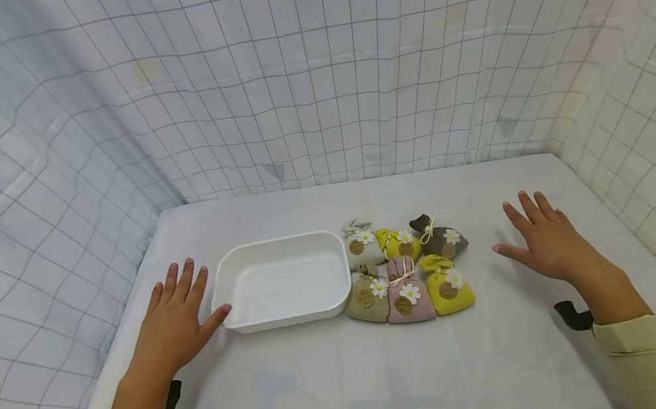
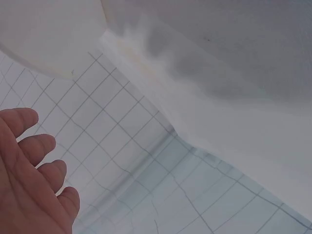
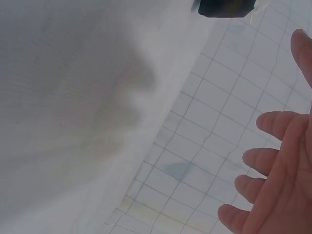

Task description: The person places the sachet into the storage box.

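My left hand (image 1: 174, 326) is spread palm down just left of a white plastic tray (image 1: 288, 282), its thumb overlapping the tray's near left corner in the head view. My right hand (image 1: 551, 244), fingers spread and holding nothing, hovers over the table's right side. Between them, against the tray's right side, several small tied cloth sachets lie in two rows. The back row has a pale grey sachet (image 1: 364, 252), a small yellow sachet (image 1: 395, 245) and a dark brown sachet (image 1: 436, 241). In front lie an olive sachet (image 1: 364, 307), a pink sachet (image 1: 411, 312) and a yellow sachet (image 1: 458, 297).
A white cloth covers the table (image 1: 334, 377). Grid-patterned curtains (image 1: 317, 99) hang at the back and along both sides. Each sachet carries a white flower and a round brown label. Dark wrist-camera parts (image 1: 572, 317) show beside the forearms.
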`<state>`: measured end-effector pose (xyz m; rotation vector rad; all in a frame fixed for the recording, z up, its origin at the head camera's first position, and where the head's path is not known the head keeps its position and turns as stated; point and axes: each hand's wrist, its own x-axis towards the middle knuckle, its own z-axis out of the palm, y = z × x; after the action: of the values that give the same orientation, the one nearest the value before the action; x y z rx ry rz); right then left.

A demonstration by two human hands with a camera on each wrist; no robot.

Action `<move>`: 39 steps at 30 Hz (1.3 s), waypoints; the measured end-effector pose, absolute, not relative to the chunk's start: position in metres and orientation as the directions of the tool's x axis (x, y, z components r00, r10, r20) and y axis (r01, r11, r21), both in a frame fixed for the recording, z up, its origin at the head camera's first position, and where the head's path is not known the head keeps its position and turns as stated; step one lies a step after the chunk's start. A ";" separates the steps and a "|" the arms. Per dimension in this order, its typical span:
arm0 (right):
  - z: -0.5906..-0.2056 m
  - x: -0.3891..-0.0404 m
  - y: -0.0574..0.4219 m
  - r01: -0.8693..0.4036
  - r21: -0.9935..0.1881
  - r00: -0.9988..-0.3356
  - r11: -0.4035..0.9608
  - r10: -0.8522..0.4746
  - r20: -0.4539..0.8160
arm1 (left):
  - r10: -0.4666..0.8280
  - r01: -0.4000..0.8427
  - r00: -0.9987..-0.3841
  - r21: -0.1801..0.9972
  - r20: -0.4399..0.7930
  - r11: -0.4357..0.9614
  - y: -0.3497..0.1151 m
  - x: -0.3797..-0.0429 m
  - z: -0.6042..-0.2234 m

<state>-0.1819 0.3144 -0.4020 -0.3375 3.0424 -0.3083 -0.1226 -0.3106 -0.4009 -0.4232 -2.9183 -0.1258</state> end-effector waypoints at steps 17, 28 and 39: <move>-0.412 -0.180 0.308 -0.237 -0.276 -0.966 0.931 -0.256 -0.033 | 0.312 0.346 -0.933 0.209 0.180 0.915 -0.299 -0.129 -0.416; -0.411 -0.177 0.305 -0.263 -0.412 -0.958 0.872 -0.288 0.003 | 0.337 0.370 -0.923 0.187 0.185 0.910 -0.295 -0.132 -0.426; -0.410 -0.174 0.299 -0.295 -0.523 -0.946 0.800 -0.320 0.044 | 0.343 0.375 -0.922 0.191 0.181 0.907 -0.293 -0.131 -0.436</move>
<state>-0.1737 0.2989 -0.4103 -0.5024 2.9359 -0.8405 -0.1311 -0.2931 -0.4362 -0.5544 -2.9275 -0.3348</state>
